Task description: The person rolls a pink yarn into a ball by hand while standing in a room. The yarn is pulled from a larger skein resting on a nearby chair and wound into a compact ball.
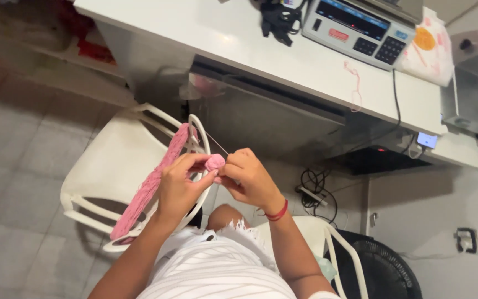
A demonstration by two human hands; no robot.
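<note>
Head view looks straight down: at the far left, pale square floor tiles (12, 149), smooth and slightly glossy, run under a white plastic chair (103, 171) with rounded, slatted arms. Draped over the chair's arm lies a long pink crocheted strip (150, 185), nubbly and soft, its long axis running from lower left up to upper right, toward the hands. Next comes the left hand (179, 185), fingers curled and pinching a small pink crocheted piece (214, 162), a rounded, fuzzy lump held between both hands above the lap. A thin pink yarn strand (217, 144) rises from it toward the upper left. Just beside it the right hand (250, 178) also grips the piece with bent fingertips; a red cord bracelet (279, 212) circles its wrist. Below sits a white ribbed garment (222, 274). Above, a smooth white counter (250, 52) carries a grey electronic scale (358, 30) with a keypad, and at the lower right stands a black round fan (385, 271) against the grey wall.
</note>
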